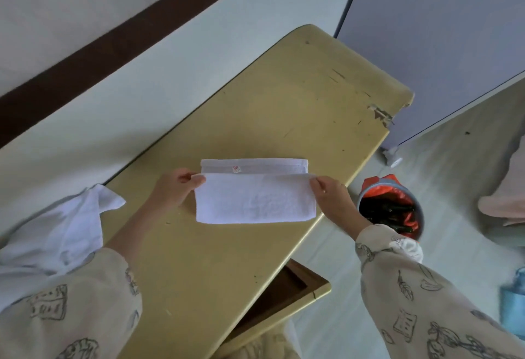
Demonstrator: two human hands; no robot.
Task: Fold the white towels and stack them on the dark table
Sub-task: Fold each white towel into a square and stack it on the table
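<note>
A white towel [255, 199] lies on the yellowish table [298, 102], partly folded, with its upper layer drawn over the lower one and a small red label showing on the far strip. My left hand [173, 191] pinches the top layer's left corner. My right hand [331, 196] pinches its right corner. A heap of loose white towels [56, 233] lies at the table's left end, partly under my left sleeve.
A wall runs along the table's far side. To the right on the floor stands a bin [390, 208] with a red liner and dark contents. A grey-blue partition [440, 46] stands beyond the table's far end. An open drawer [284, 296] juts out below the near edge.
</note>
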